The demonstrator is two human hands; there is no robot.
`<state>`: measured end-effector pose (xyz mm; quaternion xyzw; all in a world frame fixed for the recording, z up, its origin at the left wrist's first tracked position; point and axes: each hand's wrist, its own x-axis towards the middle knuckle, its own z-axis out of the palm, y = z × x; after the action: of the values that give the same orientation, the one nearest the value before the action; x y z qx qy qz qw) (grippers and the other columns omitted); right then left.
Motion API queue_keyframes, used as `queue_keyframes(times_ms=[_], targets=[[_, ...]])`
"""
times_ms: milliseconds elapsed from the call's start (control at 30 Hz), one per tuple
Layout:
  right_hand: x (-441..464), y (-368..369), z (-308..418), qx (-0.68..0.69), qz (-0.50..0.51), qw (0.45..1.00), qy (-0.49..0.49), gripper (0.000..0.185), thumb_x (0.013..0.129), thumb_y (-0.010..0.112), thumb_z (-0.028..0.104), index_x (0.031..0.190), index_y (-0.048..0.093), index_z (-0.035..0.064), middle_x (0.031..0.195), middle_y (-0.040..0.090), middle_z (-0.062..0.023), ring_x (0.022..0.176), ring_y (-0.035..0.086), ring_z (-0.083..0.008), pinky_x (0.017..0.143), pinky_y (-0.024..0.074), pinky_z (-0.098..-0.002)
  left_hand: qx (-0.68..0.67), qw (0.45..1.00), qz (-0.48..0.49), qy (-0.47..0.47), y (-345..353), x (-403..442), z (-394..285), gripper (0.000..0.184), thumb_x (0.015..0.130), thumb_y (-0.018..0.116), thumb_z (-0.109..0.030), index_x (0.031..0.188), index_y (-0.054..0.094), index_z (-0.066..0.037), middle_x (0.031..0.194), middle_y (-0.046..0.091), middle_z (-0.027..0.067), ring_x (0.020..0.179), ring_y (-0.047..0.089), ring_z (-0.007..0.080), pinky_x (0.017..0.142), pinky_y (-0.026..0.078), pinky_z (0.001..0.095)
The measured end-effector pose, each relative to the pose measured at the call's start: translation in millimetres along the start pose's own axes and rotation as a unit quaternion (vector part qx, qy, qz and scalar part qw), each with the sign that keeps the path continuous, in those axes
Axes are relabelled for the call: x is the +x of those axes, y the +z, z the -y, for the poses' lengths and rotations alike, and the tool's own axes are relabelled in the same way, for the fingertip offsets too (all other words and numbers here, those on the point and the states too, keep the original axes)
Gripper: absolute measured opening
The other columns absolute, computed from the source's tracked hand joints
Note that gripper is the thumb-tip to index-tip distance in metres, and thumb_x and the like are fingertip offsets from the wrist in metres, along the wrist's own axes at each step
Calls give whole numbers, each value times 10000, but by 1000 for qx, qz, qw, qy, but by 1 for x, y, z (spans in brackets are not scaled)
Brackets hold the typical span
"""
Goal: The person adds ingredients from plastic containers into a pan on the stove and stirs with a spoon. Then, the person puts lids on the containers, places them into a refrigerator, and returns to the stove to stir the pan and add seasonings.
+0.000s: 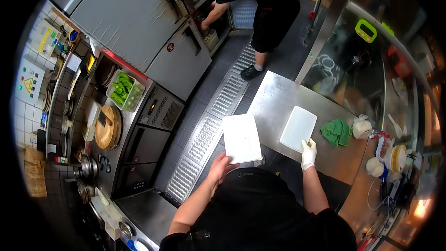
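Observation:
My bare left hand (220,168) grips the near edge of a flat white rectangular plastic lid (242,137), which is raised over the floor beside the steel table. The thumb lies on top; the other fingers are mostly hidden. On the steel table (269,107) rests a white rectangular plastic container (299,125), its inside pale and bluish. My right hand (309,155), in a white glove, has its fingers closed on the container's near right corner. A crumpled green cloth (336,132) lies right of the container.
Ahead, a co-worker (265,9) bends at an open fridge. Metal floor grating (202,139) runs along the aisle. At left, a counter bears a tub of green peppers (123,90) and a round chopping board (108,128). A white bag (361,127) sits at right.

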<state>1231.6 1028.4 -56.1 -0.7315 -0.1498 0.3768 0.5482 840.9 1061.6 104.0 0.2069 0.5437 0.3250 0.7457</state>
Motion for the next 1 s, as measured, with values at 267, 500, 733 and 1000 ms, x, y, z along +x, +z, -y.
queue_keyframes(times_ms=[267, 500, 733, 1000], targets=[[-1, -2, 2, -14, -10, 1000, 5, 471, 954, 713, 108, 1370, 554, -43, 1270, 665, -135, 1145, 632, -220, 1024, 479, -340, 15, 1000, 11, -13, -2, 4, 4, 449, 938, 526, -61, 1368, 506, 69, 1146, 603, 123, 1023, 627, 217, 1009, 577, 428], [1, -5, -2, -21, -8, 1000, 11, 519, 948, 720, 124, 1399, 534, -53, 1302, 650, -145, 1178, 618, -229, 1045, 468, -345, 34, 999, 13, -28, 1, 2, 2, 483, 935, 532, -76, 1394, 496, 71, 1283, 606, 166, 1150, 626, 260, 987, 579, 407], [0, -9, -4, -17, 1, 1000, 21, 544, 953, 718, 155, 1413, 521, -59, 1340, 629, -160, 1219, 596, -234, 1074, 446, -346, 15, 999, 30, -5, -2, 9, 13, 473, 939, 525, -68, 1392, 504, 65, 1289, 607, 160, 1154, 624, 252, 978, 579, 399], [2, -9, -5, -28, -7, 999, 16, 469, 977, 697, 139, 1394, 555, -23, 1272, 664, -112, 1140, 623, -196, 1021, 473, -316, 19, 999, 34, -10, 0, 9, 12, 472, 940, 526, -64, 1394, 505, 62, 1300, 604, 156, 1164, 619, 236, 976, 580, 397]])
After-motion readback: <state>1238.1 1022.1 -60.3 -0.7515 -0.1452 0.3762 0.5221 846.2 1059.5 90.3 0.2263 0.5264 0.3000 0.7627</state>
